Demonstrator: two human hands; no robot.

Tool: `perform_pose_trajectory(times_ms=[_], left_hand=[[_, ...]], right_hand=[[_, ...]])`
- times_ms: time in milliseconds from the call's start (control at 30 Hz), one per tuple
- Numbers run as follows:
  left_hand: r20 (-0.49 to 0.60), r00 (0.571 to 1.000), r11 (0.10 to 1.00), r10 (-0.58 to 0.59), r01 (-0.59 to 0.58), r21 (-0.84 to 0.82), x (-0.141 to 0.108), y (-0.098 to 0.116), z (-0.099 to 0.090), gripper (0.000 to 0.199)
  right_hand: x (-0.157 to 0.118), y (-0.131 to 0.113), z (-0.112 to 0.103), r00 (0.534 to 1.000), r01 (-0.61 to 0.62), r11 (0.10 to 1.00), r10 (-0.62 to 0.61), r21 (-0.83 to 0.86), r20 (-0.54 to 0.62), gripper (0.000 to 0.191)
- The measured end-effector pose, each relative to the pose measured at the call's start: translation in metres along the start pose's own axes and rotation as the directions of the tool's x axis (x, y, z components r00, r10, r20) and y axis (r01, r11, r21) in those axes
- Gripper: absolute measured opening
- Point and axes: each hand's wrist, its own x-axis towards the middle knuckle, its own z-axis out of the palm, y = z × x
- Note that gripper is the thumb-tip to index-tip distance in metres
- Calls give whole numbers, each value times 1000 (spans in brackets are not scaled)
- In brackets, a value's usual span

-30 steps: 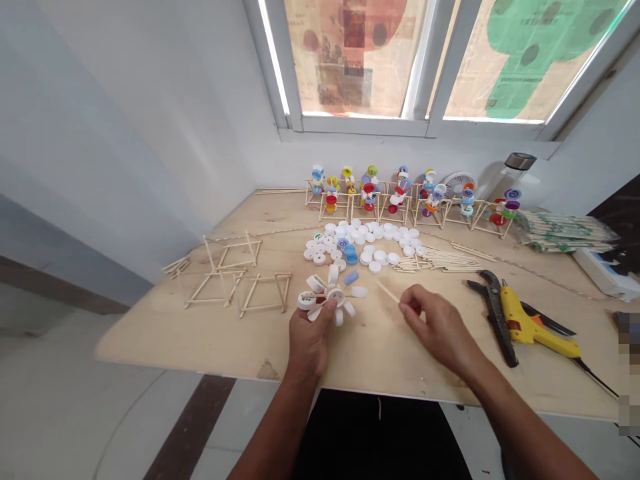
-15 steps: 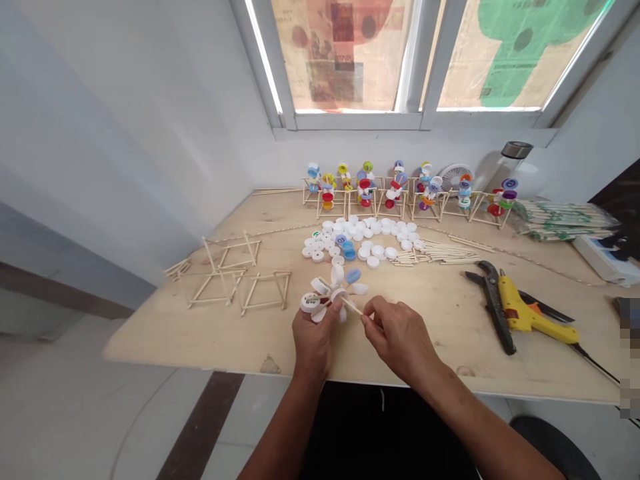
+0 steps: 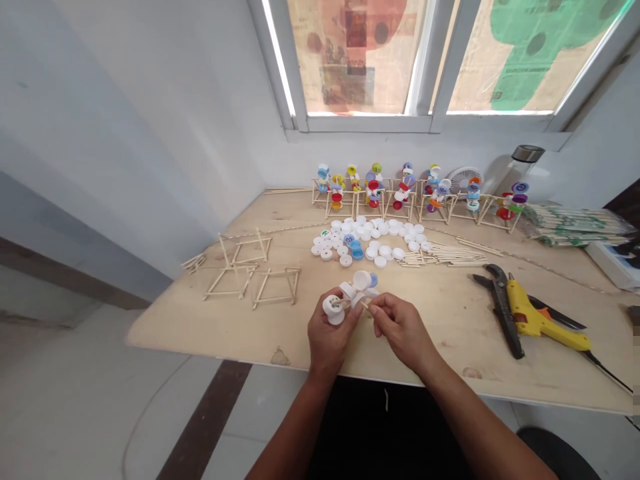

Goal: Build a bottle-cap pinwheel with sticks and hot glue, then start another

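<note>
A plywood bench [image 3: 450, 320] holds bottle caps [image 3: 365, 233], wooden sticks [image 3: 450, 257] and, seemingly, snips [image 3: 503, 313].

"What's on my feed?"

"Three square wooden-stick frames [image 3: 275, 288], one white plastic bottle-cap cluster [image 3: 350, 297], one yellow hot glue gun [image 3: 537, 325], one pair of black-handled snips [image 3: 503, 310]."

"Behind those I count seven colourful cap-laden stick stands [image 3: 405, 203]."

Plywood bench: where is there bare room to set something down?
Bare plywood lies between your right hand and the pliers, and between your left hand and the stick frames. It's crowded beyond your hands, at the white bottle caps and loose sticks.
</note>
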Motion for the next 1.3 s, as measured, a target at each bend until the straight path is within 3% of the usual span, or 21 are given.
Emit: perform_pose_trajectory(times_ms=[167,300,433,567,800,900,1067,1300], left_hand=[[171,983,996,73,-63,-61,-8,13,-10,65],[301,952,979,60,3,-204,-14,17,-27,59],[201,976,948,-82,138,-287,-8,19,-37,40],[115,982,952,-152,177,-251,9,28,-35,34],[328,922,931,-208,290,-223,24,43,-27,29],[363,906,920,-217,314,-233,25,44,-27,28],[323,922,917,-216,305,-259,28,42,-27,29],[348,917,895,-193,310,-320,28,39,-26,23]], right_hand=[[0,0,-6,997,-66,983,72,173,-29,28],[-3,-8,-12,994,-96,978,104,185,-34,32],[-3,-11,-15,996,-90,974,93,208,-6,32],[-2,-13,-17,995,-98,969,92,227,37,32],[-3,-16,-21,987,-99,971,69,218,142,32],[-2,-17,-22,984,-89,977,57,194,169,30],[-1,-18,-26,984,-39,992,17,123,176,26],[-7,-20,-30,991,81,971,-54,-227,124,19]])
